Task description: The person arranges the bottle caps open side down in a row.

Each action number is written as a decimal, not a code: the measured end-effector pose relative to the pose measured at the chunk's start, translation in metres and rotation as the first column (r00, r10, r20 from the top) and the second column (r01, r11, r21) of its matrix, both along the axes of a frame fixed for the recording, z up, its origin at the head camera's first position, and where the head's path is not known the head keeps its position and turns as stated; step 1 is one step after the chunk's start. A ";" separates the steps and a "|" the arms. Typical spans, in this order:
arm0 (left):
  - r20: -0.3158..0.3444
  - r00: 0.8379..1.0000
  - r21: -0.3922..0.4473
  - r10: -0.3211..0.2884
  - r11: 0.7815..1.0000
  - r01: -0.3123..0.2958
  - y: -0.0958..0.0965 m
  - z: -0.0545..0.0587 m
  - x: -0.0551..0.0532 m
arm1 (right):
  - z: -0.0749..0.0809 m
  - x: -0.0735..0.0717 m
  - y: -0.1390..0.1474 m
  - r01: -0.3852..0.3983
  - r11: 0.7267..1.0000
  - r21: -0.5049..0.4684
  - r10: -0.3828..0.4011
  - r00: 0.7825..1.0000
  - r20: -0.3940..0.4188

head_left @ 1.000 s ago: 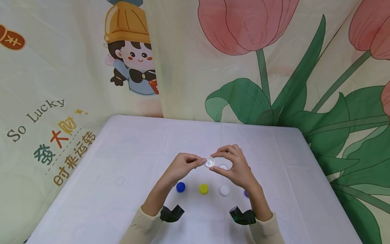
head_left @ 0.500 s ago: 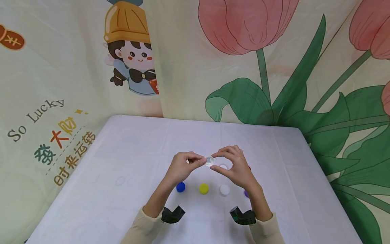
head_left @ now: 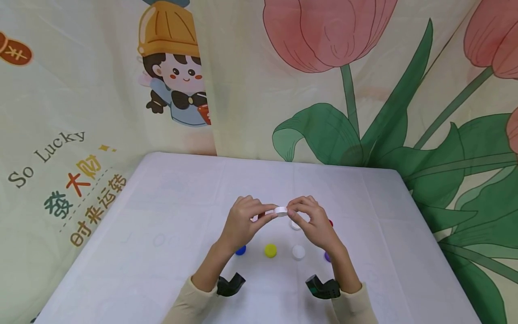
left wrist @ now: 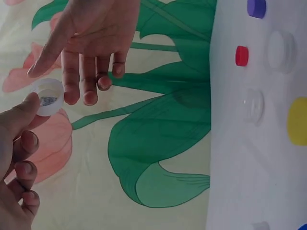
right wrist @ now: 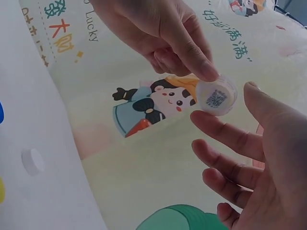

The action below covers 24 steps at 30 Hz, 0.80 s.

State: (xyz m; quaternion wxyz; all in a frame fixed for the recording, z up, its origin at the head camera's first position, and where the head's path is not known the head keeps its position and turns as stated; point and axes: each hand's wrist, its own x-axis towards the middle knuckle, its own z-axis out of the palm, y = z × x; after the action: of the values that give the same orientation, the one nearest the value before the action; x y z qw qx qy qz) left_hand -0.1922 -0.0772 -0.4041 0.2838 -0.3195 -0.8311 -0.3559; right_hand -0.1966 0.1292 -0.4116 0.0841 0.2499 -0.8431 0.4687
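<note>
My left hand (head_left: 238, 225) pinches a small white round cap (head_left: 280, 211) between thumb and forefinger above the table. Edge-on in the head view, the cap (right wrist: 217, 96) turns its face to the right wrist camera, with a printed square code inside. Close by at the right is my right hand (head_left: 315, 227), its thumb and forefinger spread at the cap in the wrist views. There the right thumb stands apart from the cap; whether the forefinger touches it I cannot tell. The other right fingers (left wrist: 90, 91) are extended and loosely bent.
On the white-covered table (head_left: 182, 193) lie a blue cap (head_left: 240, 250), a yellow cap (head_left: 270, 250), a white cap (head_left: 298, 252) and a purple cap (head_left: 328, 256). Behind the right hand sit another white cap (head_left: 296, 225) and a red cap (left wrist: 242, 56). A printed curtain hangs behind.
The held cap has tilted from face-up to edge-on in the head view. My left hand has turned and shifted slightly right; the right thumb and forefinger look closer together there.
</note>
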 end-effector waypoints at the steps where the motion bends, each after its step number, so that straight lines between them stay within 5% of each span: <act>1: -0.044 0.999 -0.015 0.004 1.000 -0.005 0.000 0.000 0.000 | 0.000 0.000 0.000 -0.007 1.000 -0.016 0.007 1.000 0.017; 6: -0.192 0.981 -0.064 0.004 0.998 -0.017 0.001 0.001 -0.001 | 0.007 0.004 -0.003 -0.038 0.997 -0.074 0.044 0.995 0.084; 11: -0.230 0.973 -0.084 -0.014 0.996 -0.006 0.001 0.002 0.000 | 0.024 0.014 -0.007 -0.049 0.996 -0.080 0.058 0.993 0.104; 16: -0.201 0.979 -0.076 -0.024 0.997 0.009 0.002 0.001 0.000 | 0.026 0.014 -0.006 -0.046 0.993 -0.105 0.058 0.991 0.116; 24: -0.066 0.997 -0.030 -0.039 0.999 0.037 0.002 -0.002 0.000 | 0.025 0.013 -0.004 -0.035 0.988 -0.151 0.050 0.994 0.101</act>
State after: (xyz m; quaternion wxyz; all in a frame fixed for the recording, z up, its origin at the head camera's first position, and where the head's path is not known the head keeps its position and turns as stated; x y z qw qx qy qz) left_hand -0.1924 -0.0755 -0.4057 0.2997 -0.3511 -0.8200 -0.3384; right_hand -0.1840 0.1249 -0.3871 0.0485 0.2361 -0.8034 0.5445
